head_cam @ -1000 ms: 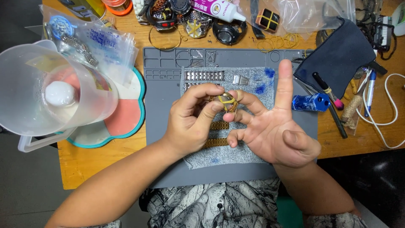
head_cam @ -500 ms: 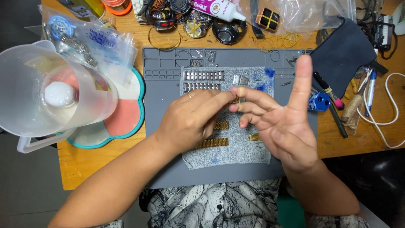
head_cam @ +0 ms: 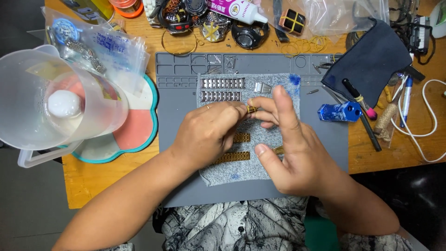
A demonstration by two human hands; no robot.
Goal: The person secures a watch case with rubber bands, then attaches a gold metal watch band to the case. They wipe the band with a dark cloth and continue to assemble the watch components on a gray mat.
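My left hand (head_cam: 209, 135) and my right hand (head_cam: 292, 148) meet over a grey cloth (head_cam: 278, 88) laid on a grey work mat (head_cam: 181, 121). Both pinch a small gold watch-band piece (head_cam: 252, 109) between their fingertips. Two more gold band segments (head_cam: 231, 157) lie on the cloth below my left hand, and another gold bit (head_cam: 278, 149) shows under my right thumb. Two silver band segments (head_cam: 222, 89) rest at the cloth's top edge.
A clear plastic jug (head_cam: 55, 107) stands at the left on a flower-shaped tray (head_cam: 139, 130). A blue metal holder (head_cam: 339, 111), pens and a dark cloth pouch (head_cam: 371, 60) lie at the right. Watches (head_cam: 248, 32), plastic bags and a glue tube crowd the table's far edge.
My right hand has turned palm-down and folded its raised finger over the cloth. My left hand still pinches the gold piece, now nearer the silver segments.
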